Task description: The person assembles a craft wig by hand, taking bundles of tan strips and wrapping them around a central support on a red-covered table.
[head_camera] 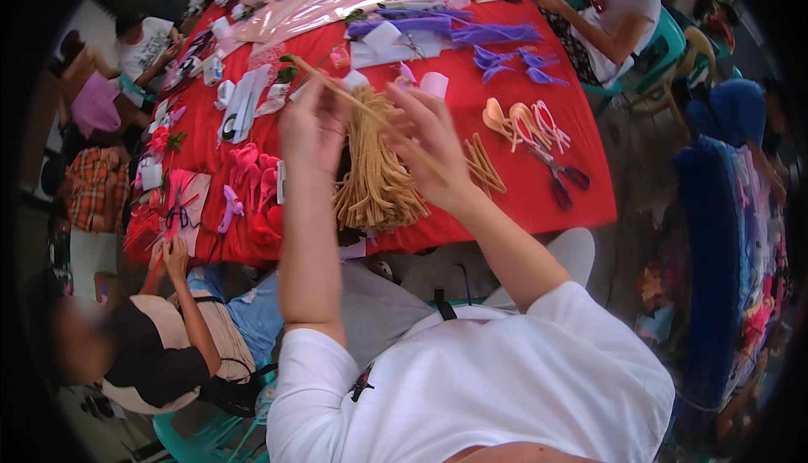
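Note:
A long tan fuzzy stem, like a pipe cleaner [372, 116], runs slantwise between my hands above the table. My left hand [315, 122] has its upper part between thumb and fingers. Near its lower part is my right hand [426, 138], fingers spread and blurred; whether it grips the stem is unclear. Beneath them lies a thick bundle of tan pipe cleaners [375, 179]. A few bent tan pipe cleaners [485, 165] rest to the right, close to peach and pink looped petal shapes [519, 121] and scissors with dark handles [558, 179].
The red tablecloth [536, 210] also bears purple pipe cleaners [492, 32], purple looped shapes [492, 62], pink looped pieces [252, 172], a purple glue gun [230, 208] and dark scissors [178, 210]. A co-worker's hands [173, 258] are at the left edge; other people sit around the table.

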Available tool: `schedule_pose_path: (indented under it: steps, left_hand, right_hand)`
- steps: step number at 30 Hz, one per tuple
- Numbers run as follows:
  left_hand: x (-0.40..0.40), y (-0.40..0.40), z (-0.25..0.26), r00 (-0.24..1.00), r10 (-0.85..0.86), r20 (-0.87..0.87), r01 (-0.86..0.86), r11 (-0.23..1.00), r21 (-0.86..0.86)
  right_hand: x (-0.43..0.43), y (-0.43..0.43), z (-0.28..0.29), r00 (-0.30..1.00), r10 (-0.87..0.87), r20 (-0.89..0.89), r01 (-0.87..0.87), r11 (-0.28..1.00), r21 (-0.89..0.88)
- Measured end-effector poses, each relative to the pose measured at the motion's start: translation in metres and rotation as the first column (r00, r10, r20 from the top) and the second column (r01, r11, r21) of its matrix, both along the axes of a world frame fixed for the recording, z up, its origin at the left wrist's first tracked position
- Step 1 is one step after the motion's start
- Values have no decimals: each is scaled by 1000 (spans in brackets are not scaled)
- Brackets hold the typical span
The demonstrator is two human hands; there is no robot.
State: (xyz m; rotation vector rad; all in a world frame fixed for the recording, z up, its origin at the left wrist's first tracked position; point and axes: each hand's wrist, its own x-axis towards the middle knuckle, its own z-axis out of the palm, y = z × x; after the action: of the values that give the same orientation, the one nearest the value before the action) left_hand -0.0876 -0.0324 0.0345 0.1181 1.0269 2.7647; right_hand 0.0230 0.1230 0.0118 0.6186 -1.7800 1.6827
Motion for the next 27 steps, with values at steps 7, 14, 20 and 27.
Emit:
schedule_pose_path:
  steps: [7,14,20,27]
  left_hand:
    - [88,41,-14,1000,13,2,-13,998,-54]
    - [113,44,-8,965,59,-256,-112,973,-201]
    - [126,32,2,943,-90,-320,-44,920,-389]
    - [133,31,6,924,-164,-345,12,915,-404]
  right_hand:
    - [79,28,18,995,-85,-49,91,987,130]
    - [113,46,17,949,82,305,-11,973,-228]
    - [117,57,12,865,140,482,-46,979,-201]
    - [125,57,11,827,78,557,-32,995,-93]
